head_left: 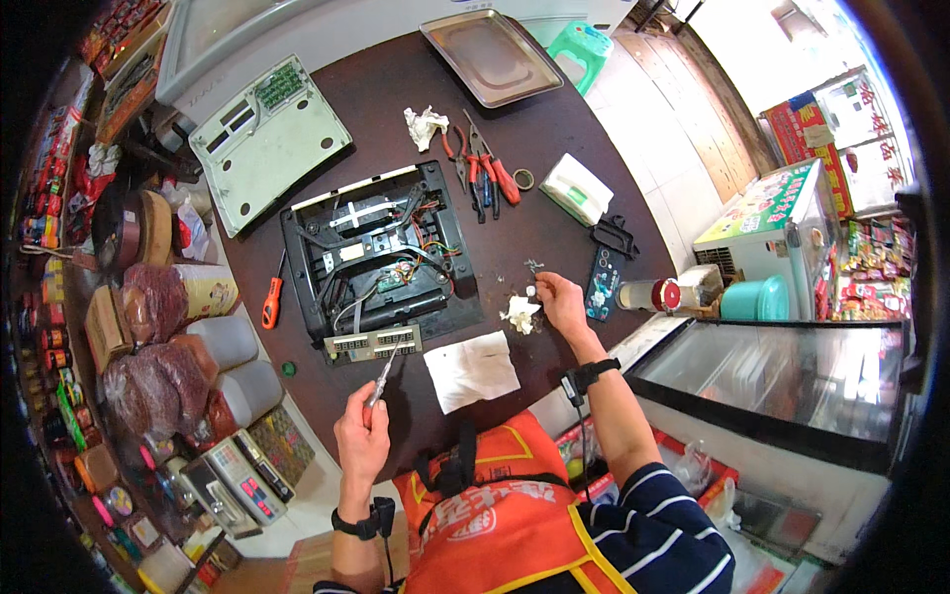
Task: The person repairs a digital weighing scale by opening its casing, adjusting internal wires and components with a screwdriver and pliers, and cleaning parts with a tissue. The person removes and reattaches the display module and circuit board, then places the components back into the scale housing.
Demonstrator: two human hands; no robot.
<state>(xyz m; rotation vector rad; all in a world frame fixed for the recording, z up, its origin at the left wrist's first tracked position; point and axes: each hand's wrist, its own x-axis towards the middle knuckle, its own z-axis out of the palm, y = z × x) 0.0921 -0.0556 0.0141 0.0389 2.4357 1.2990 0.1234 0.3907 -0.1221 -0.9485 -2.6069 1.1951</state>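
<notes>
My left hand [363, 436] is closed round a slim screwdriver [382, 380] with a greyish handle. Its tip points up at the narrow display circuit board [358, 346] along the near edge of an opened black device housing [381, 252], where wires and boards lie exposed. My right hand [562, 305] rests on the table with fingertips pinched together; whatever is between them is too small to make out. Just beyond those fingers sits a little group of screws [534, 265]. Crumpled white tissue [521, 314] lies left of that hand, and a flat white napkin [472, 371] in front of me.
Pale green cover [267, 144] lies at the far left, an orange-handled screwdriver [271, 303] below it. Pliers [477, 158] and other hand tools are beyond the housing. A metal tray [492, 56] stands at the back; a tissue pack [576, 190] and black circuit board [601, 284] lie right.
</notes>
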